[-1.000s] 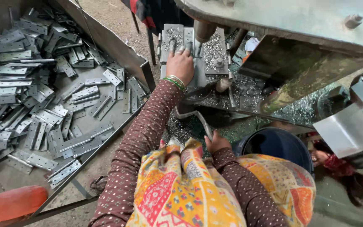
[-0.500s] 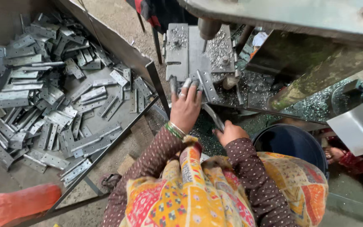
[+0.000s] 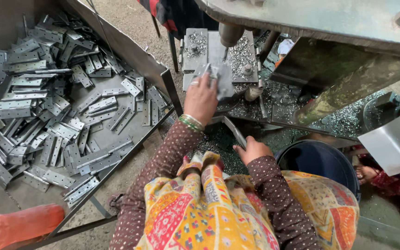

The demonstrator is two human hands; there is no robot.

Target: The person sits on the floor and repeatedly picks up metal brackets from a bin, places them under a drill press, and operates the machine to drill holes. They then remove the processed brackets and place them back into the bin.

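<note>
**Left hand holds a metal piece at the press bed**

The left hand has its grip closed on a flat grey hinge plate, held at the near edge of the machine surface, just below the round punch. The right hand grips a bent metal strip lower down, near the blue bucket. Metal shavings litter the surface. To the left, a tray holds many loose hinge plates.
</note>
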